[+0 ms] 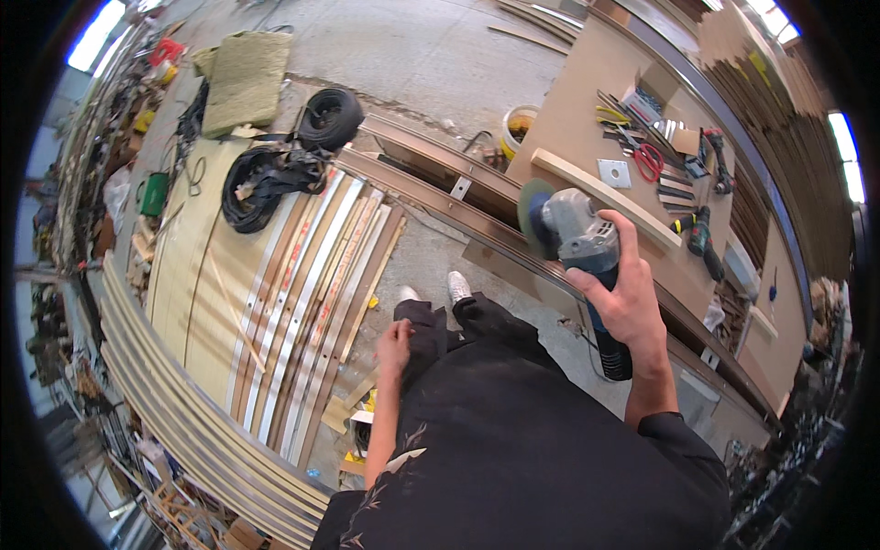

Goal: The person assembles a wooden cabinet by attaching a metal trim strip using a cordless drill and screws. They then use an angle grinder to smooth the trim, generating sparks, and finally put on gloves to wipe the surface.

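Observation:
My right hand (626, 298) is wrapped round the body of an angle grinder (587, 240), which has a grey metal head and a dark blue and black grip. The greenish disc (535, 220) of the grinder is over the edge of a long brown metal frame (495, 194); I cannot tell whether they touch. Beside my left leg hangs my left hand (394, 348), its fingers curled in and nothing visible in them. Across the workbench (573, 110) lie red-handled scissors (648, 163), a square metal plate (614, 173) and a wooden strip (605, 197).
Metal and wooden strips (302, 302) lie in rows on my left, with coiled black strapping (252, 188) and a black roll (330, 119) beyond. A white bucket (519, 126) stands by the bench. Cordless drills (701, 234) rest at its right. Stacked boards (761, 82) rise behind.

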